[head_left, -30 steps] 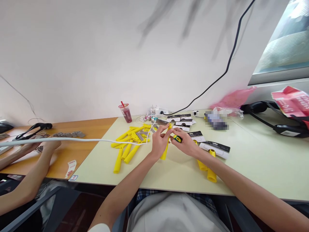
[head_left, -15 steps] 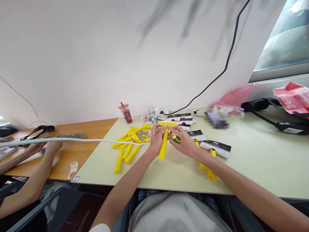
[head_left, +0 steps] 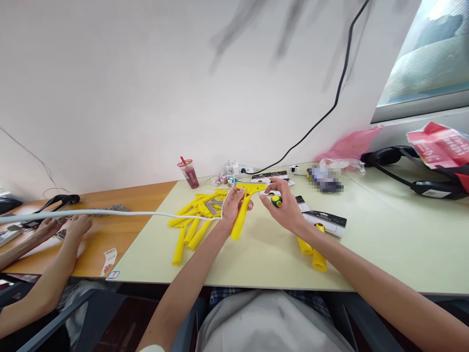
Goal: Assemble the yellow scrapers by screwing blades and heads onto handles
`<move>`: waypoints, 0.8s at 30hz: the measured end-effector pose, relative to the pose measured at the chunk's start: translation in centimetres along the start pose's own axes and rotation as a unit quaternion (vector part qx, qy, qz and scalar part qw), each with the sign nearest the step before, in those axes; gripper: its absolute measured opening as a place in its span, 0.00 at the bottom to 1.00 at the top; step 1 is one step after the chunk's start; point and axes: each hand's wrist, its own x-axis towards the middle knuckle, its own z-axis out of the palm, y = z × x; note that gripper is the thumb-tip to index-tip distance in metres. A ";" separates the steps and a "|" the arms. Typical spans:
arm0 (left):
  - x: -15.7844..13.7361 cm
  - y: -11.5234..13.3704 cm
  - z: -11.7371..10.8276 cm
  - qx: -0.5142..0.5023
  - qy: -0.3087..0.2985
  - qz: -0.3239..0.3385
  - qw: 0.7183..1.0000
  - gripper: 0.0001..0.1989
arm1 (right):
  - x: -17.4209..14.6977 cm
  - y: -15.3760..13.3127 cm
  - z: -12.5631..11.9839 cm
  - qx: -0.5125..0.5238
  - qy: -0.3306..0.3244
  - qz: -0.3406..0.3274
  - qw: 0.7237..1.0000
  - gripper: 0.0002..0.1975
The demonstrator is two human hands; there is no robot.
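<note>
Desk (head_left: 366,244): left hand (head_left: 231,208) holds scraper (head_left: 242,215) upright-ish, head away.

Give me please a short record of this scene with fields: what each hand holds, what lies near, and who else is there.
left hand: grips a yellow T-shaped scraper by its handle
right hand: holds a small green-and-yellow tool, fingers curled round it
near the hands: pile of yellow handles; black-and-white cards
far edge: red drink cup
other person: two hands on the wooden desk
</note>
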 end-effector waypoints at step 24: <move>-0.3 -0.9 -0.4 0.033 -0.034 0.008 0.999 0.30 | 0.9 -1.0 -1.2 0.205 -0.078 0.181 0.959 0.30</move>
